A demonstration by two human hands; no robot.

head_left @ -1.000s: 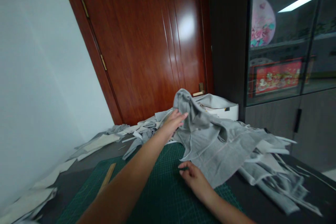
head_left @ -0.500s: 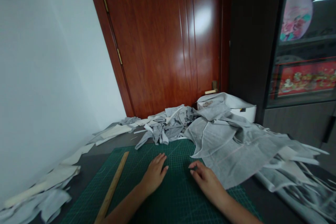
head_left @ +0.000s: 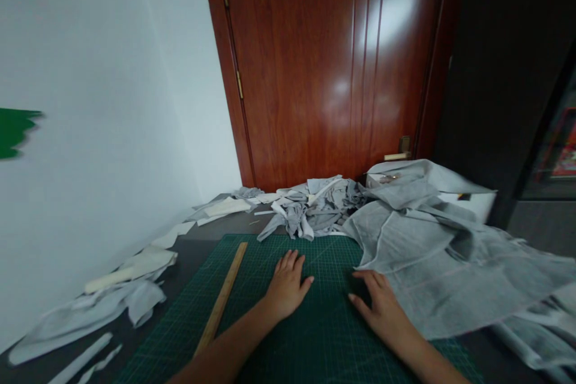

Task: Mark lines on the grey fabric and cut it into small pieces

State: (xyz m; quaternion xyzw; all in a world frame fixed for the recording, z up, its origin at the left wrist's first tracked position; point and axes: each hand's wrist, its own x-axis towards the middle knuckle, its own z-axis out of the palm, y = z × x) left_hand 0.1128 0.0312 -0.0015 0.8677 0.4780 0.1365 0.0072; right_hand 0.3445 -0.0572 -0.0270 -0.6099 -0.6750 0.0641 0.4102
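Observation:
My left hand (head_left: 288,285) is over the green cutting mat (head_left: 321,324), palm down with its fingers stretched out and the thumb apart. It holds nothing. A wooden ruler (head_left: 226,291) lies on the mat to its left, its near end partly behind my left forearm. My right hand (head_left: 378,300) is beside the near left edge of a large grey cloth (head_left: 432,276). Its thumb and fingers are apart, with nothing between them. Whether its fingertips touch the cloth I cannot tell.
Grey and white fabric scraps (head_left: 315,207) are heaped behind the mat. More cloth pieces (head_left: 126,291) line the wall at left. A white box (head_left: 468,204) stands behind the grey cloth. Beyond the table is a brown wooden door (head_left: 306,72), with a dark cabinet (head_left: 490,84) at right.
The view has turned left, so everything sits further right in the picture. My right thumb and fingers have spread wider apart. My left hand stays open over the mat.

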